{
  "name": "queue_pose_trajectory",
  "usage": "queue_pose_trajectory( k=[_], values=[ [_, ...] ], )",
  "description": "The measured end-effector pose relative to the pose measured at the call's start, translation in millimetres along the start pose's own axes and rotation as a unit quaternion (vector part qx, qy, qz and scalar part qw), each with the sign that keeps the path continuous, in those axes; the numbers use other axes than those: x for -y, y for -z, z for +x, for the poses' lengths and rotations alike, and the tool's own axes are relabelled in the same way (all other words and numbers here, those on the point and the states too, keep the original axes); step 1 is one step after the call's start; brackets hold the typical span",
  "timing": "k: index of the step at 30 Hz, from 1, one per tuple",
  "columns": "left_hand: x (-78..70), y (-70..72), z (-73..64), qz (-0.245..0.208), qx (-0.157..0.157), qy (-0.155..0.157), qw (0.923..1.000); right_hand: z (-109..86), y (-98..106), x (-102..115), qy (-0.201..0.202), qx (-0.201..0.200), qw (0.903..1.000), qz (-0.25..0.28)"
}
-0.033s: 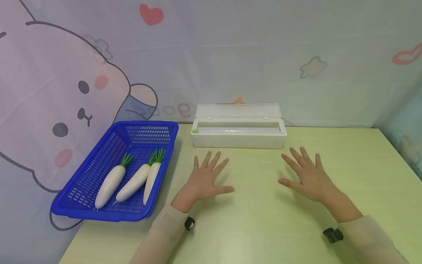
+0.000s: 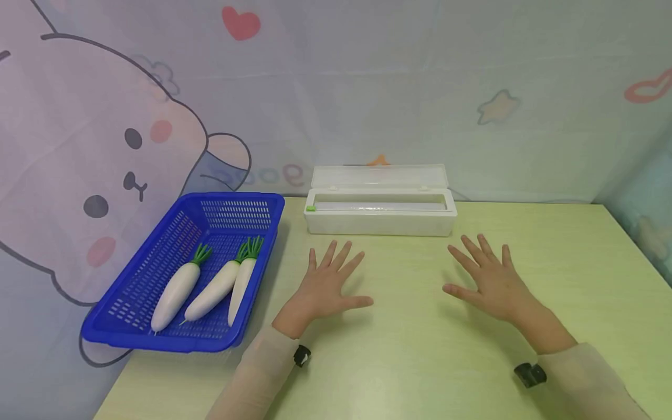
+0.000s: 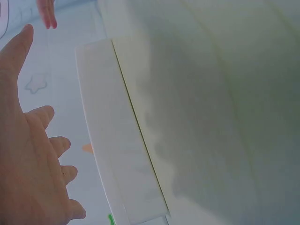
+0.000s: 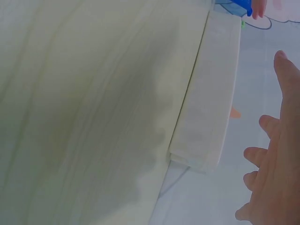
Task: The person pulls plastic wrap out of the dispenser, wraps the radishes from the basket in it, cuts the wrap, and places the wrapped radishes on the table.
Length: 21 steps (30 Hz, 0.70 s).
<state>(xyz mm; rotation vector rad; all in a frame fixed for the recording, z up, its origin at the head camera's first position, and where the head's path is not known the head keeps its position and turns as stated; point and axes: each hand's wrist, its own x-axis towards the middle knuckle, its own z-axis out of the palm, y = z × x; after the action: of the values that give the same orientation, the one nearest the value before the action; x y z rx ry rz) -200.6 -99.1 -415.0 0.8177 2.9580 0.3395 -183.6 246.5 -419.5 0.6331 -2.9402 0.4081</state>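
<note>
Both hands hover over the table with palms down and fingers spread, holding nothing. My left hand (image 2: 324, 290) is in front of the left part of a white plastic-wrap dispenser (image 2: 380, 223), apart from it. To the right, in front of the dispenser's right end, is my right hand (image 2: 493, 286). The long dispenser has its lid (image 2: 379, 176) raised, a roll inside and a green slider (image 2: 311, 208) at its left end. Each wrist view shows the dispenser's front beyond the fingers. White radishes (image 2: 175, 296) with green stems lie in a blue basket (image 2: 163, 343) at the left.
The pale wooden table (image 2: 409, 361) runs back to a fabric backdrop (image 2: 367, 87) printed with a cartoon bear, right behind the dispenser. The basket stands at the table's left edge. Black bands (image 2: 530, 374) sit at both wrists.
</note>
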Motion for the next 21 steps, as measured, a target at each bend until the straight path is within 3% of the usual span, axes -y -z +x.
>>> queue_pose_trajectory(
  k=[8,13,17,21],
  values=[
    [-0.1,1.3,2.0,0.002,0.002,0.003,1.0,4.9,1.0,-1.0,0.004,-0.006,0.9999,-0.011],
    [3.0,3.4,7.6,0.001,-0.013,0.004,0.9999,12.0,5.2,-1.2,0.006,-0.015,0.9999,0.0],
    [7.9,9.5,16.9,-0.012,-0.046,0.008,0.9988,21.3,9.8,-0.9,0.012,-0.036,0.9989,0.026],
    [16.5,21.4,29.6,-0.05,-0.106,0.015,0.993,38.0,17.0,-1.7,0.028,-0.08,0.9955,0.044]
  ],
)
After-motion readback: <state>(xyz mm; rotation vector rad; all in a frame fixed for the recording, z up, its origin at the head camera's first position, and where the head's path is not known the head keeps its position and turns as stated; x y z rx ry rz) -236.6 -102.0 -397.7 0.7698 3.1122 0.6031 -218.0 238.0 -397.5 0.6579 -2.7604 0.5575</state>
